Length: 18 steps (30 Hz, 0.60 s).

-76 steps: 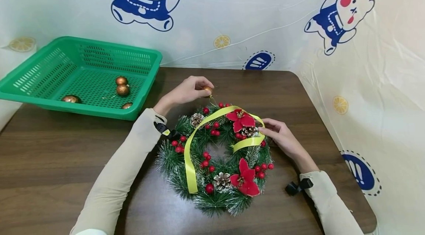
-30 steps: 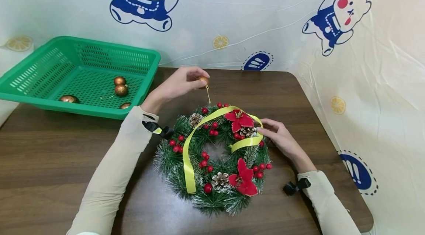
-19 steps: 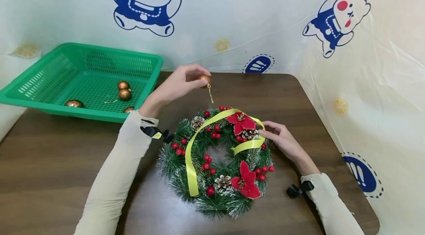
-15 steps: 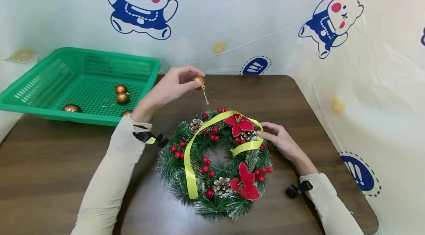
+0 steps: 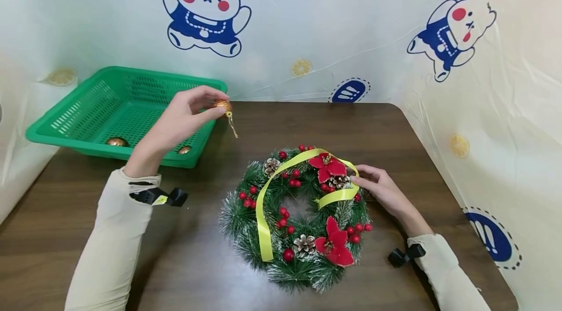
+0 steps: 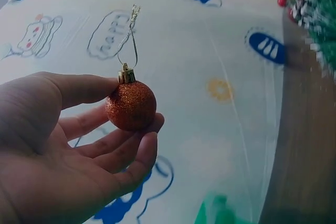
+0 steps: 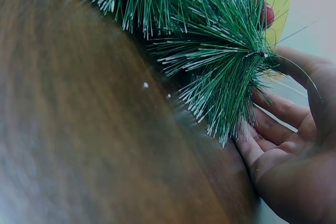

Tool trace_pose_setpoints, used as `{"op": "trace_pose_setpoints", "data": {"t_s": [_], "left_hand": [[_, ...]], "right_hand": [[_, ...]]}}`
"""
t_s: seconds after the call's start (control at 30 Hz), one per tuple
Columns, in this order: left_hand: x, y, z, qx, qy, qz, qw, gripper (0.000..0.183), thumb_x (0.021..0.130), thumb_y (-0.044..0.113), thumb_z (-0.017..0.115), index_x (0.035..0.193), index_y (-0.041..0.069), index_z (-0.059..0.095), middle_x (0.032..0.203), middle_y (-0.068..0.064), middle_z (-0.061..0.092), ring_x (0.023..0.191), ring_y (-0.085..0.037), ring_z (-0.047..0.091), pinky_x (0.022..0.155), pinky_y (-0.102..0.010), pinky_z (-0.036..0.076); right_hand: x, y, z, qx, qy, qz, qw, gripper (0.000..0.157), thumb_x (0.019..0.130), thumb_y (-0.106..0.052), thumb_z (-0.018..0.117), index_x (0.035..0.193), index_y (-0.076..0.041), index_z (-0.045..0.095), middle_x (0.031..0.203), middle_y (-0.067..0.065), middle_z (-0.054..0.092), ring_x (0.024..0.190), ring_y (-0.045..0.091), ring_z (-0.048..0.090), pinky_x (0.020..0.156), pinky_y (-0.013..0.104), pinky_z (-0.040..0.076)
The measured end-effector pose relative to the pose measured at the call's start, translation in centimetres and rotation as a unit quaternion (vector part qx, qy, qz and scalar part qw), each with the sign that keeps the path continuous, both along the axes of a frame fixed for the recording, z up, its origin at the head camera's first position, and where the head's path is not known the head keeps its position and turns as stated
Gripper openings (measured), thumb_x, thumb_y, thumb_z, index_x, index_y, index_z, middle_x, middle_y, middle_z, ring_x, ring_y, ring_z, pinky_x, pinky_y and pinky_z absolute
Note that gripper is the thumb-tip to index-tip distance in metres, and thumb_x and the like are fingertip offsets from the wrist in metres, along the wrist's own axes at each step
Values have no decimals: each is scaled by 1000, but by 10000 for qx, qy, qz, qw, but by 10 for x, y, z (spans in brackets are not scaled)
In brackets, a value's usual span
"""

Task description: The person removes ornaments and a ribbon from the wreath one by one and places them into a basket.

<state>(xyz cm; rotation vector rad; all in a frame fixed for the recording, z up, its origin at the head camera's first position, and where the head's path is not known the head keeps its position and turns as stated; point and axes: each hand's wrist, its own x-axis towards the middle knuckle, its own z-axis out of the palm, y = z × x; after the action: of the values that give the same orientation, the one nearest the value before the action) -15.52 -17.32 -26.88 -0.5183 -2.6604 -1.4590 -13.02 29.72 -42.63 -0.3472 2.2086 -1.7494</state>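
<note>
Pinched between the thumb and fingers of my left hand (image 5: pixel 177 115) is a glittery copper Christmas bauble (image 6: pixel 131 106). Its gold cap and string loop stick out free. In the head view this hand hovers in front of the green basket's right end. A green Christmas wreath (image 5: pixel 243 223) with frosted tips, red berries, pine cones and red flowers lies on the table. Yellow ribbon (image 5: pixel 263 225) loops over it. My right hand (image 5: pixel 386 191) grips the wreath's right edge, thumb on the needles and fingers curled at the outer side, as the right wrist view shows.
The green plastic basket (image 5: pixel 83 148) stands at the back left. A shiny copper bauble (image 5: pixel 117 141) and another bauble (image 5: pixel 184 150) show in it; my left arm covers part of it. A patterned sheet (image 5: pixel 281 18) hangs behind the brown table (image 5: pixel 197 272).
My left hand has carried the bauble up off the wreath's back edge and then left, to in front of the basket. The right hand keeps its place on the wreath. The head view tilted slightly.
</note>
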Motion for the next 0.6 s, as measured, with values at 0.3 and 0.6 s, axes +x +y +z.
{"op": "trace_pose_setpoints", "data": {"t_s": [0.3, 0.6], "left_hand": [[11, -32, -2, -9, 81, 307, 9995, 36, 99, 31, 63, 130, 13, 61, 121, -7, 66, 112, -11, 61, 88, -16, 47], [8, -54, -11, -41, 46, 548, 9985, 37, 99, 31, 64, 130, 13, 61, 119, -4, 66, 101, -3, 64, 83, -13, 48]], "right_hand": [[3, 4, -2, 71, -50, -57, 9999, 37, 99, -25, 64, 129, -6, 61, 120, 11, 65, 104, 21, 64, 86, 31, 56], [0, 2, -3, -116, -38, 55, 9999, 35, 100, -23, 63, 130, -5, 61, 120, 12, 65, 103, 21, 65, 85, 32, 56]]}}
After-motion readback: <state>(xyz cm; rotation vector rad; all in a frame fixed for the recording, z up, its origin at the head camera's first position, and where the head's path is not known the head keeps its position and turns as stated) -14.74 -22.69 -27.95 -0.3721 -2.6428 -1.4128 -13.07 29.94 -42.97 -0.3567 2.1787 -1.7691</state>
